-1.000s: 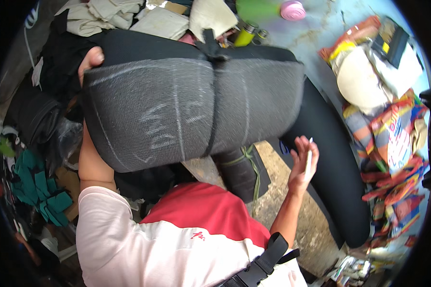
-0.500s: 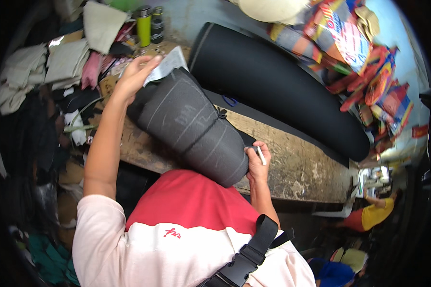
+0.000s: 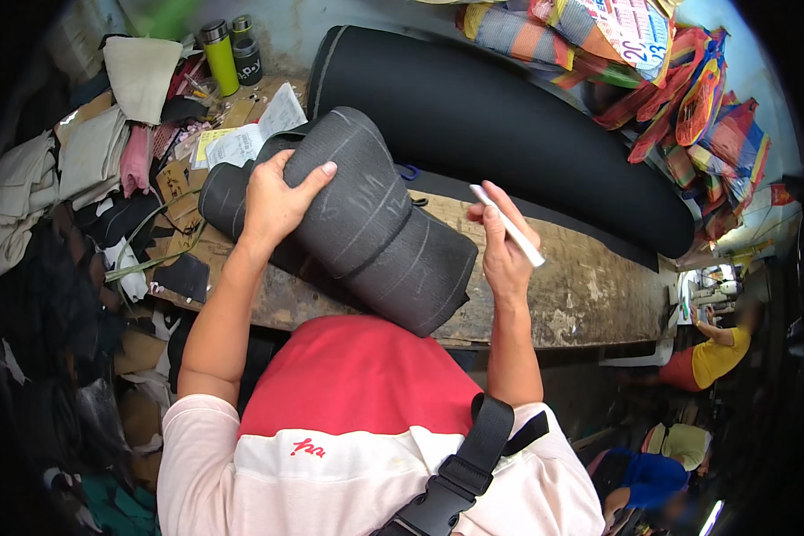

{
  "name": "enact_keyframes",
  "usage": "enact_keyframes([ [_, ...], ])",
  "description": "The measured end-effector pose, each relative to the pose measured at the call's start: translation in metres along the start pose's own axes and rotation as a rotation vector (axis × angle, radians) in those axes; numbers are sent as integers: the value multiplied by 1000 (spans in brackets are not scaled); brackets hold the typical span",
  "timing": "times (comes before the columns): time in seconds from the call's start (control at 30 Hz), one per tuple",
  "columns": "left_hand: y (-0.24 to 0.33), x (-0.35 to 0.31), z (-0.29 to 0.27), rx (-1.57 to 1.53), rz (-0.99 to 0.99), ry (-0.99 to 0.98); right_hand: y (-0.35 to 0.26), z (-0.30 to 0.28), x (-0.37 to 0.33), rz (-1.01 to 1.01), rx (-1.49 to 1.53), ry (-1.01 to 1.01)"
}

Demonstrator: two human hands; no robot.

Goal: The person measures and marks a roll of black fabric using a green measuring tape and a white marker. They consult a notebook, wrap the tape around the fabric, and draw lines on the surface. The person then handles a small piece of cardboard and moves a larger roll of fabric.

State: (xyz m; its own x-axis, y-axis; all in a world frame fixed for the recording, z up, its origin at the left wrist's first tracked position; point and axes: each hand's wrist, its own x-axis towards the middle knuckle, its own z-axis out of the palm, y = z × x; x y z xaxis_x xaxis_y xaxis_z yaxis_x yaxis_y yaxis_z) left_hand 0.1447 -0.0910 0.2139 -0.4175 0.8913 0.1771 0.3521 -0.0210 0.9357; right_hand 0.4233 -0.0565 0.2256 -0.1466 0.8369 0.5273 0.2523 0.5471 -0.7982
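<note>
A dark grey roll of sheet material (image 3: 357, 196), marked with pale lines and tied round its middle with a black cord, lies slanting across the bench in front of me. My left hand (image 3: 277, 201) is closed on its upper left part, the thumb lying over the layers. My right hand (image 3: 506, 246) is raised just off the roll's right end and pinches a white pen-like stick (image 3: 512, 228), which points up and left. Behind the roll lies an open notebook (image 3: 255, 129) with handwritten pages, partly covered by it.
A big black roll (image 3: 491, 134) stretches along the back of the worn wooden bench (image 3: 572, 295), with blue-handled scissors (image 3: 408, 171) beside it. Folded cloth (image 3: 89, 152) and scraps crowd the left. A green bottle (image 3: 220, 58) stands at the back. Co-workers sit at far right.
My left hand has come down from near the notebook and taken hold of the roll. My right hand has left the roll's right end and lifted with the white stick.
</note>
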Motion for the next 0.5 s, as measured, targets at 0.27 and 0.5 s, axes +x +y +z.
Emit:
enact_keyframes([
  [0.27, 9, -44, -9, -244, -78, 11, -25, 103, 36, -255, 462, -394],
  [0.5, -22, -56, -18, -275, -105, 91, -11, 141, 25, -451, 477, -442],
])
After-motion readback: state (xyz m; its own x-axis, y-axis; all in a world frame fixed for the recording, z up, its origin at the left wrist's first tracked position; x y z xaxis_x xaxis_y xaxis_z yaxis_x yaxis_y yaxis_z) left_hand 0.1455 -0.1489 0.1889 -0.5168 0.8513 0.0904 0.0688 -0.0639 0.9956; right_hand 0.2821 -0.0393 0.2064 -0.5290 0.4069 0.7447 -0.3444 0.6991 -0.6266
